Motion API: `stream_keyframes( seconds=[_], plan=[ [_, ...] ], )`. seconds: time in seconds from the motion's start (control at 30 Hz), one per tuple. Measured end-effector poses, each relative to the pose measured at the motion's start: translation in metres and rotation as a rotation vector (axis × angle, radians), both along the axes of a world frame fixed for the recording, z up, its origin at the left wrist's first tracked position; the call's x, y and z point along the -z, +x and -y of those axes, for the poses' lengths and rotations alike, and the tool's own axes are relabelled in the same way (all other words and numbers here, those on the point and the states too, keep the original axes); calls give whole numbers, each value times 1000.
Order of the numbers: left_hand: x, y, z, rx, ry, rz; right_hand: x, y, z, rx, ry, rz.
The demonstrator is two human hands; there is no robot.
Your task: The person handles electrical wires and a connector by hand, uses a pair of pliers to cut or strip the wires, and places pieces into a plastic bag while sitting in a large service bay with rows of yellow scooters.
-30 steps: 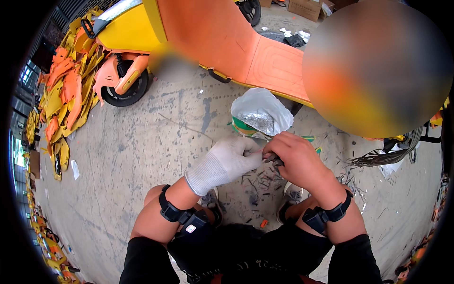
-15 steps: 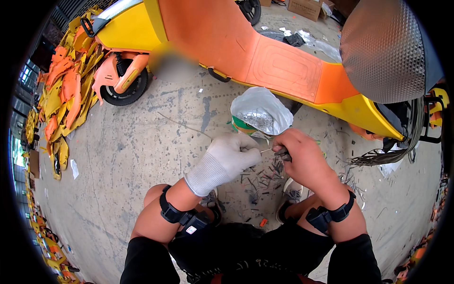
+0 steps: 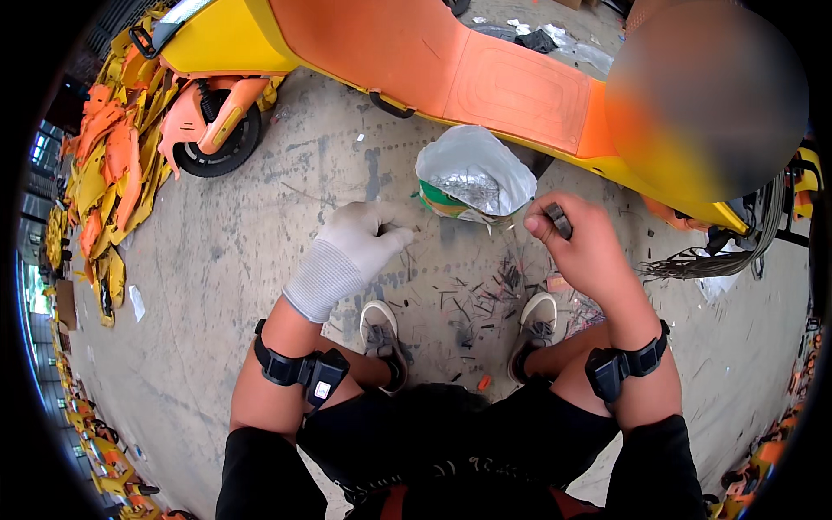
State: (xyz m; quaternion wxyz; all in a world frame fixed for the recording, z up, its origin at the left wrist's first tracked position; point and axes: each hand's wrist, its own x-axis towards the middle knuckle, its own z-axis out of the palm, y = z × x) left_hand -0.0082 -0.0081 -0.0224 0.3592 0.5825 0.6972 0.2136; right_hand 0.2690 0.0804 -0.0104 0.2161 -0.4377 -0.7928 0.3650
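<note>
My left hand (image 3: 351,247), in a white knit glove, is left of the lined bucket with its fingers curled and the thumb close to them. Anything between its fingertips is too thin or blurred to make out. My bare right hand (image 3: 574,234) is closed around a small dark tool (image 3: 559,222), mostly hidden in the fist, by the bucket's right side. Between and beyond the hands stands a green bucket (image 3: 440,203) lined with a whitish plastic bag (image 3: 516,178). Shiny silvery metal pieces (image 3: 472,186) lie inside it.
Dark short scraps (image 3: 494,299) litter the concrete floor before my shoes (image 3: 379,334). A yellow and orange scooter (image 3: 520,87) stands beyond the bucket. A bundle of thin cables (image 3: 693,264) hangs at the right. Broken body panels (image 3: 113,160) are heaped at the far left.
My hands have drawn apart, the left moving left and the right moving right and up. The thin strand that ran between them no longer shows. The tool stays in my right hand.
</note>
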Motion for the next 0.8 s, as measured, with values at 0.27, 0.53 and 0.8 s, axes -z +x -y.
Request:
stream_keyframes(
  seconds=[0.27, 0.53, 0.8],
  plan=[
    [10, 5, 8, 144, 92, -448, 3, -5, -3, -60, 32, 19],
    [-8, 44, 1, 131, -52, 337, 8, -16, 10, -258, 103, -110],
    [-16, 52, -6, 80, -142, 401, 6, -22, 14, -261, 66, -112]
  ],
)
